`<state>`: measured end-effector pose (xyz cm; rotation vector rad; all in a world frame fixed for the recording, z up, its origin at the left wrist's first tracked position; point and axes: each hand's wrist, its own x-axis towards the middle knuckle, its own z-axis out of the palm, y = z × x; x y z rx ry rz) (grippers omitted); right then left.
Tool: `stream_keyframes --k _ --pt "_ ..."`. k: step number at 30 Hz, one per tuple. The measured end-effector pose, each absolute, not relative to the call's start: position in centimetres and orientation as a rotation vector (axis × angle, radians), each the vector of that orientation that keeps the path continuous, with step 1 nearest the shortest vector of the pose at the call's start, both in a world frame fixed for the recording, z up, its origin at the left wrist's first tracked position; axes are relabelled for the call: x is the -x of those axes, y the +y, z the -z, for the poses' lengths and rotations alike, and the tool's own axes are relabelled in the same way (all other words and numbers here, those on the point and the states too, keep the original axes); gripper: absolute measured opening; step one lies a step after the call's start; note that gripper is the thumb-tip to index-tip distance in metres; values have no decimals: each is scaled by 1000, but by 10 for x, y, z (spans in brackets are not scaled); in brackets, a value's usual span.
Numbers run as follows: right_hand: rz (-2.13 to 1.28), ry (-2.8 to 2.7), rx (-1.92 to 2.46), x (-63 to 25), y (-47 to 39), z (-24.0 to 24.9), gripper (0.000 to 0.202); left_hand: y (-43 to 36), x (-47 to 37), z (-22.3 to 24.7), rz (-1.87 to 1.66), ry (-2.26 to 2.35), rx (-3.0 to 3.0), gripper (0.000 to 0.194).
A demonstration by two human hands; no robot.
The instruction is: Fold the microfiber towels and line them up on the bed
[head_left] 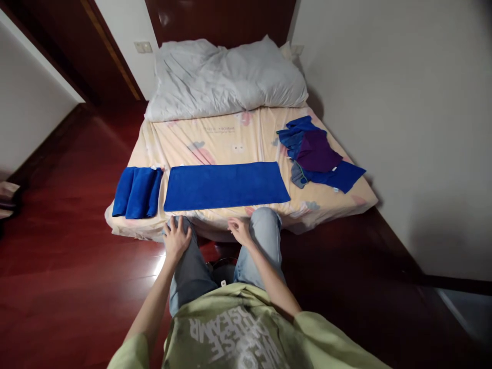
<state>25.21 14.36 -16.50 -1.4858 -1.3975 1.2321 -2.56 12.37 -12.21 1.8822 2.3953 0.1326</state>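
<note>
My left hand point(177, 238) rests on my left knee with its fingers spread and nothing in them. Beside the inner side of my right knee is my right hand point(240, 230), its fingers loosely bent and apart, with no object visible in it. Just beyond both hands, a blue towel point(226, 185) lies flat and smooth across the front of the bed. To its left sit folded or rolled blue towels point(137, 192), side by side. A loose heap at the right holds a purple cloth point(319, 151), crumpled blue cloths point(342, 177) and a grey cloth point(298, 175).
The bed point(223, 138) has a pale patterned sheet. A large white pillow or quilt point(230, 77) lies against the dark headboard point(223, 20). A white wall point(403, 113) runs along the right, and dark red flooring point(77, 246) lies at the left.
</note>
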Motion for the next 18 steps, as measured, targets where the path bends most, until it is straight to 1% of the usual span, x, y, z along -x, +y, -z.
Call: stream_keyframes --k 2,4,7,13,18 --pt "-1453 -1019 1301 -236 151 171 37 121 26 121 -155 2377 -1881 67" --pt "-1553 -692 1174 -226 160 172 42 120 27 121 -185 2354 -1891 67" --pt "-1647 -347 1035 -218 171 169 39 121 29 120 -210 2348 -1894 67" --pt "-1687 -18 897 -207 185 173 26 123 32 123 -142 2383 -1876 64" --pt "-1655 71 872 -197 197 183 25 126 36 128 -86 2406 -1891 63"
